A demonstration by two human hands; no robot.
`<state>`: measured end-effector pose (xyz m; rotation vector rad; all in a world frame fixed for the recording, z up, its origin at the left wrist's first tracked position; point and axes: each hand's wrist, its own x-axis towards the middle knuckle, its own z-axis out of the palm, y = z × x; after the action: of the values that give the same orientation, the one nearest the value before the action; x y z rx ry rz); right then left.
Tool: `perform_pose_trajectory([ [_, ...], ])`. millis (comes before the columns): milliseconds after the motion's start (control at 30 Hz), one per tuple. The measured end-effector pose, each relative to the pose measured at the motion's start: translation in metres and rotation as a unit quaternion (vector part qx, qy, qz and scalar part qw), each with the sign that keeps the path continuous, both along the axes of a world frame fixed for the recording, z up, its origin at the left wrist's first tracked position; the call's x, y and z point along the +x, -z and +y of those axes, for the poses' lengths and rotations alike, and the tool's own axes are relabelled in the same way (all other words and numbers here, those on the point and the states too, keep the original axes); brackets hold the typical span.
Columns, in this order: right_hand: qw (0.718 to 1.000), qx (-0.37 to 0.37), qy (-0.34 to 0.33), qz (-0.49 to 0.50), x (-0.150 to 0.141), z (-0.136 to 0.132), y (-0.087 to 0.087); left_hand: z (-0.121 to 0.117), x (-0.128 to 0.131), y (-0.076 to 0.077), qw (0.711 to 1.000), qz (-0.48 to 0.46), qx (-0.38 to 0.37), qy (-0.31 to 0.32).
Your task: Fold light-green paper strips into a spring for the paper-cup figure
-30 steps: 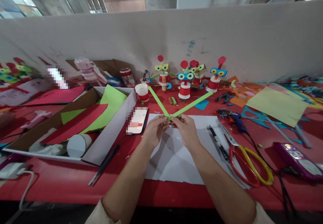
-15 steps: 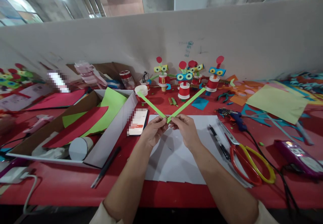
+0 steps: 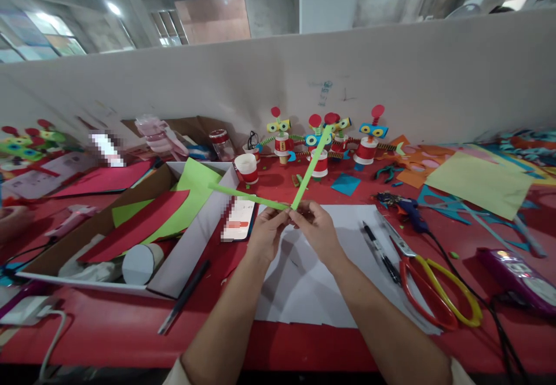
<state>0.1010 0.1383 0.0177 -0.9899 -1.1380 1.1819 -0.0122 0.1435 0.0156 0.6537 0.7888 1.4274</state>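
Two lengths of green paper strip (image 3: 311,168) spread from my fingertips in a V, one rising toward the back, the other reaching left. My left hand (image 3: 270,228) pinches the corner where they meet. Pressed against the same corner, my right hand (image 3: 316,227) is also closed on the strip. Whether it is one folded strip or two joined ones is hidden by my fingers. Both hands are held above a stack of white paper (image 3: 299,292). Behind them stand several paper-cup robots (image 3: 319,164) with red discs on top, and a red-and-white paper cup (image 3: 247,169).
Left is a white box (image 3: 191,252) with coloured paper and a roll; a phone (image 3: 238,220) lies beside it. On the right are a pen (image 3: 382,252), scissors (image 3: 428,292), a glue gun (image 3: 406,208) with its cord, pliers (image 3: 386,172) and a purple device (image 3: 519,278).
The V has turned: the right length now points more steeply upward, and the left one has swung lower, over the box edge. My hands stay together at the corner. The view has tilted up slightly.
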Motion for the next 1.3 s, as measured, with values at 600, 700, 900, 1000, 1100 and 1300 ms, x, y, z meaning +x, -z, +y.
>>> perform_pose_trajectory([
  [600,1.0,-0.002,0.012,0.025,0.0013,0.0001,-0.0033,-0.0015,0.0002,0.0052,0.997,-0.063,-0.038,0.015],
  [700,1.0,0.012,0.018,0.018,0.0008,-0.0003,-0.0027,-0.0026,0.0016,0.0042,0.996,-0.079,-0.039,0.026],
  [900,0.998,0.024,0.039,-0.037,0.0039,0.0003,0.0001,-0.006,0.0048,-0.0011,0.999,0.019,-0.04,-0.019],
  [1000,0.998,0.023,0.037,-0.049,0.0051,0.0003,-0.0001,-0.0071,0.005,-0.002,0.999,0.032,-0.025,-0.017],
  [1100,0.998,0.029,0.05,-0.038,0.0054,-0.0002,-0.0019,-0.0078,0.0044,-0.0014,0.997,0.072,-0.01,0.015],
  [1300,0.999,0.025,0.024,-0.028,0.0029,-0.0024,-0.0043,-0.0077,0.004,-0.0014,0.991,0.116,0.057,-0.025],
])
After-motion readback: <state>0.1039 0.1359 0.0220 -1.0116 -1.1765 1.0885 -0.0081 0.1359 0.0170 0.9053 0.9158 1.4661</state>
